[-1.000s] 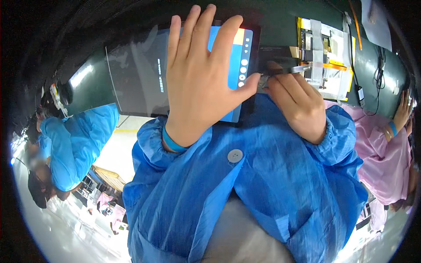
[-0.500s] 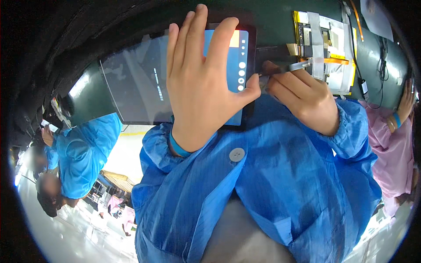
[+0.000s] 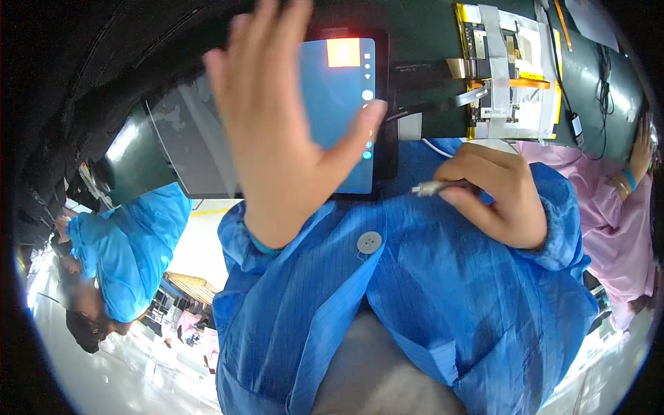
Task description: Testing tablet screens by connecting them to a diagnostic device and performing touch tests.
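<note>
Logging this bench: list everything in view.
Screen: one, blue and black, centre-left.
Circuit assembly: one, white and yellow, upper right.
Orange strips: two, orange, on assembly and top right.
Silver-ended strip: one, black, right of screen.
Cable plug: one, grey, in right hand.
Cables: several, black, far right.
Sheet: one, whitish, top right.
Bench: one, dark green, top.
Co-workers: at least two, blue left, pink right.
Smock: one, blue, centre.
Left hand: one, bare, over screen.
Right hand: one, bare, holding plug.

Black-framed tablet (image 3: pixel 325 117) is lying face-up, glowing blue, an orange square (image 3: pixel 343 53) showing; the pale cable plug (image 3: pixel 430 188) is pointing left, just off its lower right corner.
</note>
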`<state>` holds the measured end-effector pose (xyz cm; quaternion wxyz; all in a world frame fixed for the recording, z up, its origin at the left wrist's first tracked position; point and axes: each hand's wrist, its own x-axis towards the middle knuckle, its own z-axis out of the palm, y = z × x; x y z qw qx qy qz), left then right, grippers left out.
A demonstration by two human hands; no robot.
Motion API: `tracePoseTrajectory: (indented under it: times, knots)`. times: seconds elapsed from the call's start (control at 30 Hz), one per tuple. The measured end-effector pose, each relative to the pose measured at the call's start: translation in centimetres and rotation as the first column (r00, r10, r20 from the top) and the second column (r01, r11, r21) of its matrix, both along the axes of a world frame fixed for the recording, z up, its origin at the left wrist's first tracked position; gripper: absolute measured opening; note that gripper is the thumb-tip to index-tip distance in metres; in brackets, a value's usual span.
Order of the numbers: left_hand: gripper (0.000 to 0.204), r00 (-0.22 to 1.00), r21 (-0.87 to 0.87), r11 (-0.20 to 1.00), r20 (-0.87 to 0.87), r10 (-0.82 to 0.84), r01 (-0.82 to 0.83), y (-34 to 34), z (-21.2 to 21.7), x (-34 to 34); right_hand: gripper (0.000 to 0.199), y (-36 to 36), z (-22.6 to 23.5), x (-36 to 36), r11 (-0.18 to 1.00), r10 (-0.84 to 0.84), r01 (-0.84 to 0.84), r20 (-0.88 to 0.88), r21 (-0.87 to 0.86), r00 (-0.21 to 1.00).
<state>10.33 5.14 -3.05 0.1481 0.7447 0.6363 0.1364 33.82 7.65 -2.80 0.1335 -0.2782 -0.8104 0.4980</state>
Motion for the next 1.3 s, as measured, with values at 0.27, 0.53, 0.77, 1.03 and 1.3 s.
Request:
tracePoseTrajectory:
  times: [0.27, 0.53, 0.77, 1.03, 1.3]
  knots:
    - [0.045, 0.791, 0.199, 0.767, 0.1, 0.603, -0.61, -4.5, 0.2, -9.1, 0.011, -1.1, -0.7, -1.1, 0.842, -0.275, 0.243, 0.005, -0.482, 0.962]
    - [0.047, 0.637, -0.073, 0.683, 0.3, 0.71, -0.727, -6.3, -2.6, -12.6, 0.017, -2.7, -2.8, -2.4, 0.897, -0.405, 0.389, 0.039, 0.211, 0.913]
    - [0.053, 0.705, -0.063, 0.821, 0.478, 0.525, -0.568, -6.6, -1.3, -11.7, 0.017, -1.5, -2.4, -2.2, 0.911, -0.342, 0.328, 0.013, 0.25, 0.94]
    - [0.054, 0.652, -0.137, 0.804, 0.514, 0.557, -0.579, -6.5, -1.1, -11.5, 0.015, -1.2, -2.4, -2.0, 0.927, -0.331, 0.318, 0.031, 0.196, 0.943]
    - [0.039, 0.697, -0.155, 0.859, 0.524, 0.49, -0.488, -6.6, -0.8, -11.9, 0.014, -0.7, -2.4, -2.4, 0.919, -0.285, 0.272, 0.004, 0.284, 0.959]
